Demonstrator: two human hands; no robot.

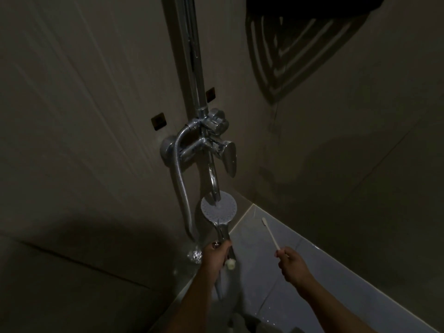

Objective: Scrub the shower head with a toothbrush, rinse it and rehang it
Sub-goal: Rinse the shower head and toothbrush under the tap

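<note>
A chrome hand shower head (219, 207) with a round white spray face points up, right under the tub spout (214, 186) of the wall mixer. My left hand (216, 257) grips its chrome handle from below. To the right, my right hand (292, 260) pinches the end of a white toothbrush (271, 233), whose bristle end points up and left, apart from the spray face. The metal hose (180, 179) loops down from the mixer on the left.
The chrome mixer with its lever (230, 157) sits on the corner wall, and a vertical riser pipe (194, 56) runs up from it. A dark wire corner shelf (300, 10) casts a shadow at top right. Pale floor tiles (324, 272) lie below. The room is dim.
</note>
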